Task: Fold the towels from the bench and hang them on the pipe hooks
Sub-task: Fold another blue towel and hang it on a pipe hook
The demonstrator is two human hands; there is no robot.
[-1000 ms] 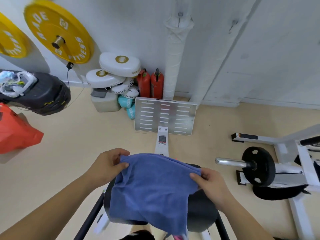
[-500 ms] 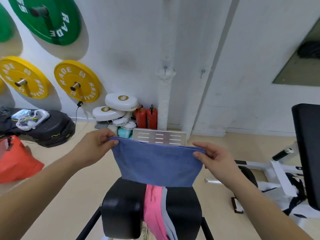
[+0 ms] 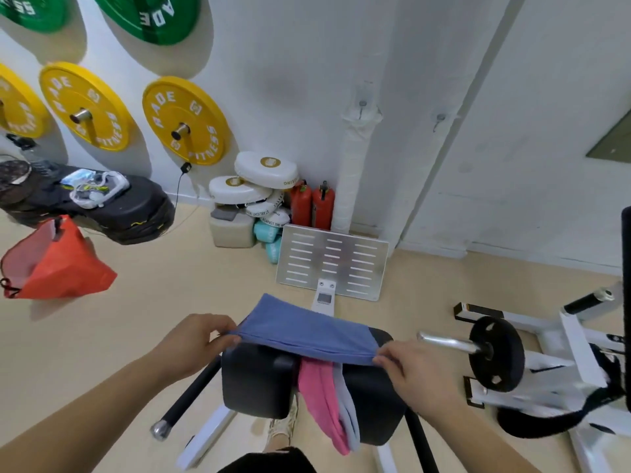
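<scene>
A blue towel [image 3: 300,331] is stretched almost flat above the black bench pad [image 3: 256,380]. My left hand [image 3: 194,339] pinches its left corner and my right hand [image 3: 409,367] pinches its right corner. Under it a pink towel [image 3: 321,401] and a pale grey-blue towel [image 3: 346,404] hang over the pad's front. Straight ahead a white wrapped pipe [image 3: 355,179] runs up the wall, with a metal hook [image 3: 362,105] near its top. A second hook [image 3: 440,119] sits on the wall corner to the right.
A slotted metal footplate [image 3: 333,261] leans ahead of the bench. Red extinguishers [image 3: 312,206] and white pads [image 3: 263,172] stand by the pipe's base. Yellow weight plates [image 3: 184,121] hang on the wall. A loaded bar rack [image 3: 495,353] is right, an orange bag [image 3: 58,264] left.
The towel was held up hanging in front of me; now both hands have come down and it lies nearly level over the bench pad. The view has tilted down a little.
</scene>
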